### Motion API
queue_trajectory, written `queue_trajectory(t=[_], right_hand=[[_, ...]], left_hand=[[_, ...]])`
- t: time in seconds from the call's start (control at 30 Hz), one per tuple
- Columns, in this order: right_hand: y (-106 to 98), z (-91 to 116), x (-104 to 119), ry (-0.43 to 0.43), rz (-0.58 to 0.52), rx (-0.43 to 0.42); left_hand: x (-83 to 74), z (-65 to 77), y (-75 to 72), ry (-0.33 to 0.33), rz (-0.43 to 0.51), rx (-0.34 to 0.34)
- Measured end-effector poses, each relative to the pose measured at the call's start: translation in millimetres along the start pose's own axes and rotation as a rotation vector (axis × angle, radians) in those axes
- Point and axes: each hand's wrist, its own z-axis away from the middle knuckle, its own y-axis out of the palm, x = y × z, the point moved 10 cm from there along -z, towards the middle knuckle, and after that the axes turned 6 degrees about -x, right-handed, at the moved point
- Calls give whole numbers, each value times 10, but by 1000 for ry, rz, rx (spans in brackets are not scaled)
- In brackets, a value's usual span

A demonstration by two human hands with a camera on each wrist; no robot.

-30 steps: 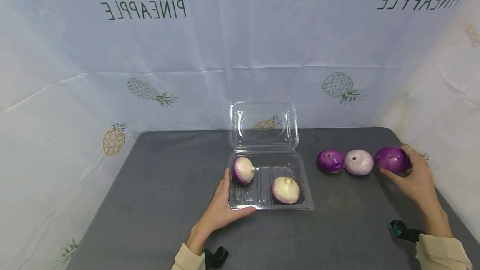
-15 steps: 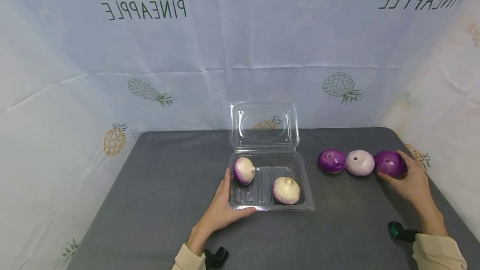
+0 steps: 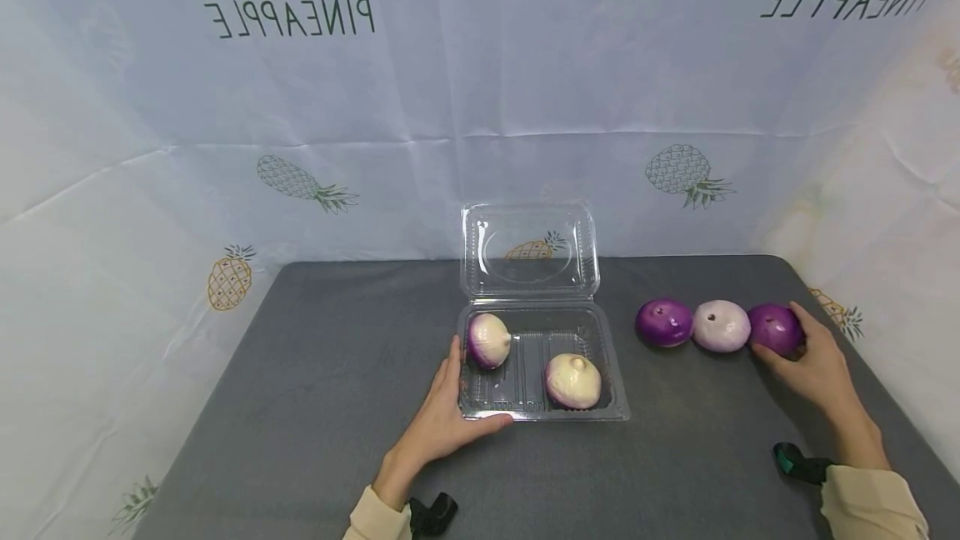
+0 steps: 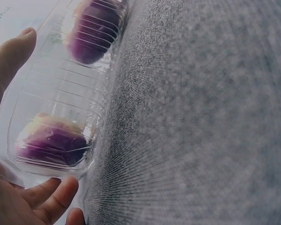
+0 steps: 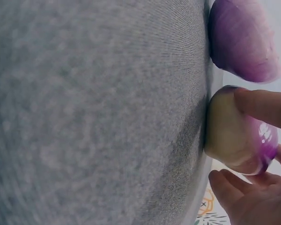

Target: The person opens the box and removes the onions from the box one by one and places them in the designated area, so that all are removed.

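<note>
My right hand (image 3: 813,367) pinches a shiny purple onion (image 3: 774,329) between thumb and fingers at the right end of a row of onions. The right wrist view shows the pale, cream side of this onion (image 5: 232,133) close to the cloth. Beside it stand a whitish onion (image 3: 722,326) and another purple onion (image 3: 663,322). My left hand (image 3: 433,432) rests at the front left corner of a clear plastic box (image 3: 525,357), fingers straight along its side, thumb along the front edge. Inside lie two cream-and-purple onions, one at the left (image 3: 488,341), one at the front right (image 3: 573,382).
The box's clear lid (image 3: 528,273) stands raised at the back. Under everything is a grey cloth-covered table (image 3: 360,332), with a pineapple-print curtain (image 3: 405,90) behind it. A black wrist strap (image 3: 432,515) shows at the left wrist, a similar one (image 3: 801,465) at the right.
My right hand has slid the purple onion a little to the left, closer against the whitish onion. The left hand and the box have stayed in place.
</note>
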Motion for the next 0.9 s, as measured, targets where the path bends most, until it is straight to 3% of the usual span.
queue_trajectory(t=[0.2, 0.47, 0.7, 0.9], right_hand=[[14, 20, -13, 10, 1, 15], [-76, 14, 27, -9, -8, -30], [-162, 24, 43, 55, 19, -32], [-275, 53, 148, 53, -12, -96]], left_hand=[[-14, 2, -2, 1, 4, 4], [-9, 0, 3, -3, 5, 7], [-16, -6, 3, 4, 5, 5], [-6, -5, 4, 0, -5, 4]])
